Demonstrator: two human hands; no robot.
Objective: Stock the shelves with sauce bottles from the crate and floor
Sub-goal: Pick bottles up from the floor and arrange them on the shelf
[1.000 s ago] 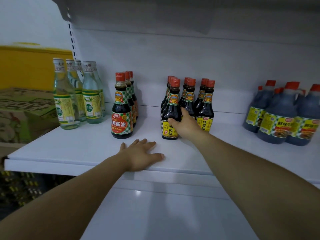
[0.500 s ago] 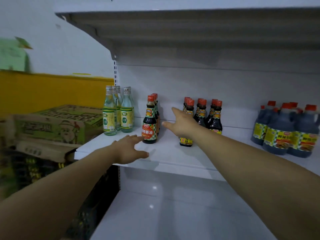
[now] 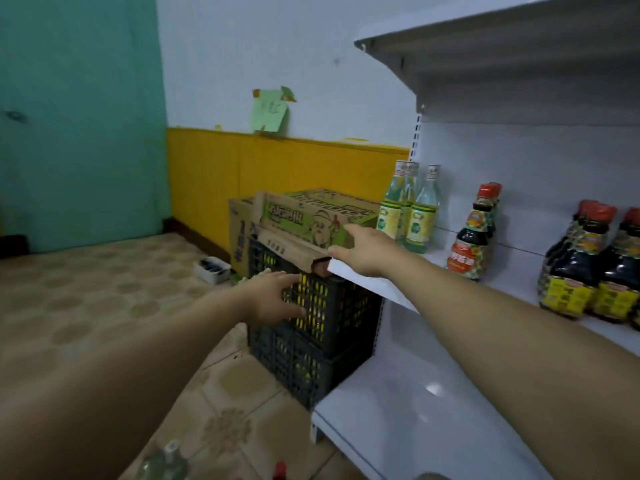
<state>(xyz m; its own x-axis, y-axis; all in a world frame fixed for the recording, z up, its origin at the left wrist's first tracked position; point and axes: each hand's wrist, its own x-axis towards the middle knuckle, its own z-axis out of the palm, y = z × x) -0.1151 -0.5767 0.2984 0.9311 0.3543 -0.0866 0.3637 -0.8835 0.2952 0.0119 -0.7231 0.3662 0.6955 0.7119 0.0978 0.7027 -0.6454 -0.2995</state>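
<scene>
- My left hand (image 3: pixel 277 296): fingers loosely spread, holding nothing; whether it touches the wall in front of it I cannot tell.
- My right hand (image 3: pixel 363 251): fingers straight, palm down, holding nothing, over the near left corner of the shelf (image 3: pixel 388 292).
- One crate (image 3: pixel 332 317): black lattice, just beyond my left fingertips and below my right hand; yellow labels show through its holes.
- One box (image 3: pixel 311 220): green cardboard, on top of the crate, beside my right fingertips.
- Several clear bottles (image 3: pixel 420 216): upright on the shelf, just past my right hand.
- Several sauce bottles (image 3: pixel 472 240): red-capped, upright on the shelf, right of my right hand; a dark cluster (image 3: pixel 585 271) stands farther right.
- One floor bottle (image 3: pixel 162 462): clear, under my left forearm; a red cap (image 3: pixel 279 471) lies near it.
</scene>
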